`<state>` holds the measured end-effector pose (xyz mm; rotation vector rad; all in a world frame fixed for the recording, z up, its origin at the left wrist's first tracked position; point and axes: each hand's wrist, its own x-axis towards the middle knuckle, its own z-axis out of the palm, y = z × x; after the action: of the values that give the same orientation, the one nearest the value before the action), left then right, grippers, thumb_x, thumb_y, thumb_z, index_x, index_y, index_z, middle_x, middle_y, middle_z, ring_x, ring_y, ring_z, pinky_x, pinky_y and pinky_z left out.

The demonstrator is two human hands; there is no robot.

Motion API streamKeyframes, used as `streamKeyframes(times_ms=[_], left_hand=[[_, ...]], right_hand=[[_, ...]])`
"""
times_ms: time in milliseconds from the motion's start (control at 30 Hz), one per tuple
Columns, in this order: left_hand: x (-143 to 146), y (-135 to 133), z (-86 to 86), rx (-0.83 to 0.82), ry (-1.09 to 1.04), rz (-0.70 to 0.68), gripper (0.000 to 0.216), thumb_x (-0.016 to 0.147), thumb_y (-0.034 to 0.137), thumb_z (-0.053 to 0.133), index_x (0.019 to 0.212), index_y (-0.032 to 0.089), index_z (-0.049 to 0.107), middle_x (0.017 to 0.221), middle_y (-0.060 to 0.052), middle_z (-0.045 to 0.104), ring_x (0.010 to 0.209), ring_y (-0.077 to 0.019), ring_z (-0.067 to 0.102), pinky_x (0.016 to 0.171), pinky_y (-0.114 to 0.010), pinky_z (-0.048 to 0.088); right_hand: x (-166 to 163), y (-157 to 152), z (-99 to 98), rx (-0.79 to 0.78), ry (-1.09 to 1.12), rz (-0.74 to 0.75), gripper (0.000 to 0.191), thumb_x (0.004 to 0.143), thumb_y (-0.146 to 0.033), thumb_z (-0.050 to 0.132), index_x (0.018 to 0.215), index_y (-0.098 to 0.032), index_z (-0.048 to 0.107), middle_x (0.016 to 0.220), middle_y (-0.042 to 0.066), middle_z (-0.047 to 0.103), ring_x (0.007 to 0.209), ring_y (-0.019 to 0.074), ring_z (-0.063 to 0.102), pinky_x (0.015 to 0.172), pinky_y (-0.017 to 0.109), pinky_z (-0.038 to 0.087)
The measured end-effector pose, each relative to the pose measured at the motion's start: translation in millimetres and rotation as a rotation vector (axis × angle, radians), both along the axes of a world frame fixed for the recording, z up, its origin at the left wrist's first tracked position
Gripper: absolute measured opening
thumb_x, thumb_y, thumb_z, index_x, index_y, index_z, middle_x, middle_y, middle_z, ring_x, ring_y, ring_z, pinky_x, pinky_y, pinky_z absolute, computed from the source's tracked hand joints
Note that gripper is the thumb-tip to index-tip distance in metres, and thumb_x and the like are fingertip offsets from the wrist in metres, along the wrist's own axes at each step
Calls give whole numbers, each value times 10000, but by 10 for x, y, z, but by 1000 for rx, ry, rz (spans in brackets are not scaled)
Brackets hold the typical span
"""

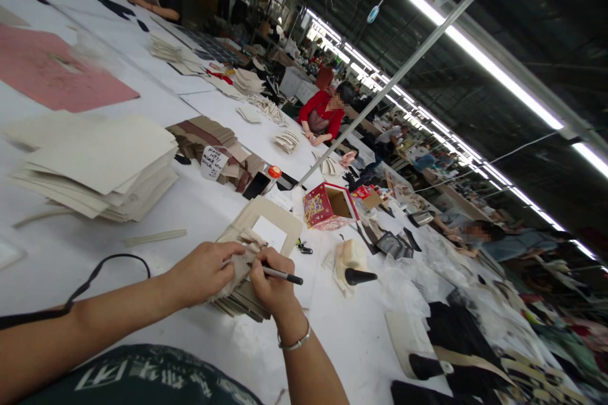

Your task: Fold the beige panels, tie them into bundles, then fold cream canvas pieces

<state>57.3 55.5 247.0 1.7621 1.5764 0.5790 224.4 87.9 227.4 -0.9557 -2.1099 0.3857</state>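
In the head view, my right hand (273, 281) is closed around a pen (280, 274), dark-capped at its back end. The pen's tip points left onto a stack of beige cut pieces (242, 300). My left hand (204, 272) presses on the left side of that stack, its fingers bent and holding the top piece. Behind both hands lies a larger beige panel (289, 228) with a white paper sheet (270, 233) on it. Exactly where the pen tip meets the material is too small to tell.
A thick stack of cream sheets (104, 164) stands left, with brown pieces (204, 136) behind it. A red box (327, 205) and a beige block with a black-handled tool (360, 276) sit to the right. A co-worker in red (323, 117) sits across the table.
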Motion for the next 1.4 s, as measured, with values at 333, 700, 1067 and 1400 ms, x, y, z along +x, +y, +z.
streamKeyframes(times_ms=[333,700,1067,1400], left_hand=[[-6,1,14,5,17,-7,453,705,163,395,1100,174,616,960,-52,689,842,-191,637,798,-259,447],[-13,26,-6,52,29,-48,508,702,178,377,1152,176,611,1082,-35,666,970,-186,620,896,-245,432],[-4,22,9,63,42,-41,511,695,186,373,1144,175,619,1082,-24,668,985,-173,622,914,-223,428],[1,11,11,67,70,-40,507,699,183,371,1143,176,616,1098,-21,661,1000,-163,614,904,-203,423]], right_hand=[[11,11,-28,58,7,-5,158,769,-208,441,614,-202,471,509,-28,498,458,102,476,474,222,358],[-15,17,-90,144,-67,-110,138,786,-204,432,672,-196,510,558,-9,546,517,116,523,524,226,380],[-14,-3,-62,159,-62,-126,144,789,-192,425,677,-193,516,566,-12,553,507,112,518,515,220,371],[-21,3,-96,115,-24,-100,128,770,-187,443,665,-188,517,551,-16,531,507,114,507,508,225,377]])
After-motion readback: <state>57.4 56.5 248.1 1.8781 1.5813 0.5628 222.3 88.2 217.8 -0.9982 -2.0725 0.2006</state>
